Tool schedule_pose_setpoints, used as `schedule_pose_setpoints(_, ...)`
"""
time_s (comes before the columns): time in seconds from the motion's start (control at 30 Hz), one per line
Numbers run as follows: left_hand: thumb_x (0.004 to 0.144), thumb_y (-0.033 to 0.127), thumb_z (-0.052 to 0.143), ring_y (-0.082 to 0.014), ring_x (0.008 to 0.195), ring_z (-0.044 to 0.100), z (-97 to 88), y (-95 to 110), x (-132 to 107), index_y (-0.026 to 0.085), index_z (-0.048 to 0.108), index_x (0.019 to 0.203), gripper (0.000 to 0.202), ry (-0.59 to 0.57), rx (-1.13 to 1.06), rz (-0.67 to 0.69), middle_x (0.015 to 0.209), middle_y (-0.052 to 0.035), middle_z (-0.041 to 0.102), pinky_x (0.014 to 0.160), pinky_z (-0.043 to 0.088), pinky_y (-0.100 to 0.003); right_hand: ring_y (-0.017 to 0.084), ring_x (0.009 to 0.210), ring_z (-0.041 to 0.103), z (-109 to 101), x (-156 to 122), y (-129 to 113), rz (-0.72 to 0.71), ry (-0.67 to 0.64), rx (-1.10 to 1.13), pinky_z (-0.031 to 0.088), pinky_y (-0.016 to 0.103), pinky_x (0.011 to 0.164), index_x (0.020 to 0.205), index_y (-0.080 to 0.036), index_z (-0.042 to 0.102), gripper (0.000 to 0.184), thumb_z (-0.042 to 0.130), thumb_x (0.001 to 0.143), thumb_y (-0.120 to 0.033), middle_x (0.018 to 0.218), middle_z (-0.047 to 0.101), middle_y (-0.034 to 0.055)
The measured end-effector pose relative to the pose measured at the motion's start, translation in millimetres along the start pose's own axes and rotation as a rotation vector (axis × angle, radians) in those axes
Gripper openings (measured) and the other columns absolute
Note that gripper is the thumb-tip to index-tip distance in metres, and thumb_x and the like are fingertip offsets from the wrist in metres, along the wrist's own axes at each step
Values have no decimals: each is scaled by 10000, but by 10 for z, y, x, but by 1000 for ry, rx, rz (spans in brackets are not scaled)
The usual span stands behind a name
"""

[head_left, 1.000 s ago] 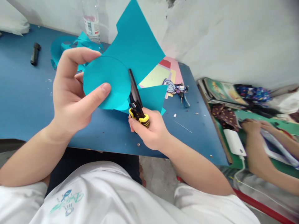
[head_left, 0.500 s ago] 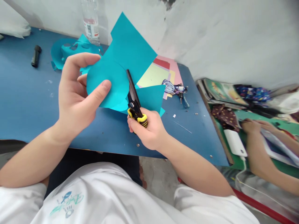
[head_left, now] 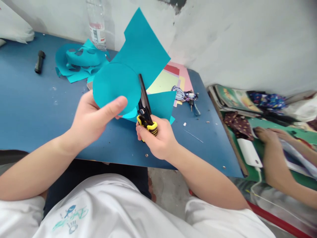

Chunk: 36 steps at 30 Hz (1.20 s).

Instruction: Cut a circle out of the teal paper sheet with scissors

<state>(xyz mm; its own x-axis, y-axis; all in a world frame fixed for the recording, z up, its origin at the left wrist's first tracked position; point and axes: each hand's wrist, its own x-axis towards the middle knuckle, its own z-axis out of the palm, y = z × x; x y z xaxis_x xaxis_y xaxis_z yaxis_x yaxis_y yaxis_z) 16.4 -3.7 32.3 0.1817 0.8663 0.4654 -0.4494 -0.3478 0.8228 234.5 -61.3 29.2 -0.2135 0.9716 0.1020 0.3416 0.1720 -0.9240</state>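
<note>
My left hand (head_left: 99,112) pinches a round-edged piece of teal paper (head_left: 114,82), thumb on top and the other fingers hidden behind it. The round part joins or overlaps a larger angular teal sheet (head_left: 146,46) that sticks up behind; which of the two I cannot tell. My right hand (head_left: 158,135) grips black scissors (head_left: 145,102) with yellow-and-black handles. Their blades point up and away, lying along the right edge of the round part and looking closed or nearly so. Another flap of teal paper (head_left: 162,104) hangs to the right of the blades.
Teal paper scraps (head_left: 81,59) and a clear bottle (head_left: 97,31) stand at the back left, near a small black cylinder (head_left: 40,62). Coloured sheets (head_left: 162,82) and keys with a charm (head_left: 185,96) lie right. Another person's hands (head_left: 268,135) are at the green table beside a white power bank (head_left: 249,152).
My left hand has shifted right and lower on the paper, its fingers going behind the round part. The paper has turned slightly, its upper corner moving right. The scissors have barely moved.
</note>
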Motion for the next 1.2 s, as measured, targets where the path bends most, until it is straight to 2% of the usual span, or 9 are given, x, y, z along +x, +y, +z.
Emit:
schedule_pose_setpoints(0.07, 1006, 491, 1034, -157, 684, 711, 48, -2, -35, 217, 871, 881, 343, -23, 13, -122, 783, -21, 783, 585, 563, -281, 179, 591, 575, -2, 1, -6, 2, 4, -17, 445, 342, 588, 856, -279, 577, 229, 711, 969, -427, 645, 619, -13)
schedule_pose_setpoints(0.13, 1003, 581, 1021, -147, 627, 683, 98, -8, -50, 210, 835, 820, 453, 13, 15, -184, 734, -23, 754, 540, 538, -270, 179, 596, 581, 0, 2, -9, 3, 5, -28, 439, 343, 590, 850, -280, 566, 233, 701, 967, -429, 647, 625, -11)
schedule_pose_setpoints(0.37, 976, 624, 1036, -135, 583, 616, 116, 12, -83, 219, 753, 726, 554, 75, 95, -139, 672, -7, 693, 511, 489, -263, 184, 593, 582, 14, -1, -17, 6, -14, -15, 439, 354, 591, 833, -286, 550, 249, 699, 961, -440, 653, 633, -7)
schedule_pose_setpoints(0.5, 940, 663, 1051, -142, 584, 606, 77, 43, -93, 223, 699, 670, 625, 98, 155, -114, 645, -1, 660, 527, 496, -273, 186, 634, 603, 9, 3, -1, 6, -51, 18, 466, 353, 619, 875, -267, 617, 190, 714, 947, -414, 712, 678, 5)
schedule_pose_setpoints(0.6, 920, 576, 1084, -132, 561, 589, 89, 88, -71, 217, 709, 663, 579, 50, 145, -120, 630, 0, 656, 493, 456, -264, 200, 717, 647, 3, 15, 29, 14, -67, 68, 502, 352, 664, 908, -254, 659, 157, 737, 928, -389, 792, 724, 25)
schedule_pose_setpoints(0.7, 856, 360, 1118, -133, 542, 575, 121, 148, -36, 210, 714, 664, 471, -49, 129, -253, 617, 6, 653, 472, 437, -267, 210, 749, 658, 0, 25, 50, 12, -70, 101, 518, 358, 683, 920, -251, 673, 152, 760, 914, -376, 827, 736, 31)
schedule_pose_setpoints(0.77, 818, 279, 1117, -139, 548, 570, 138, 180, -18, 214, 717, 680, 427, -90, 103, -339, 622, 10, 647, 469, 429, -272, 217, 755, 662, 0, 24, 51, 9, -69, 113, 525, 364, 687, 934, -250, 686, 147, 768, 904, -368, 838, 739, 33)
schedule_pose_setpoints(0.93, 748, 320, 1147, -131, 532, 504, 122, 191, -4, 230, 694, 670, 468, -60, 79, -366, 604, 25, 597, 462, 417, -280, 239, 808, 699, 0, 5, 34, 9, -58, 87, 529, 369, 701, 919, -262, 666, 159, 770, 912, -382, 835, 735, 38)
schedule_pose_setpoints(1.2, 759, 338, 1144, -148, 553, 543, 71, 188, -12, 243, 739, 707, 419, -80, 80, -383, 651, 7, 640, 453, 441, -284, 244, 813, 711, -4, -3, 36, -8, -52, 64, 535, 378, 715, 927, -262, 653, 173, 768, 943, -389, 859, 746, 47)
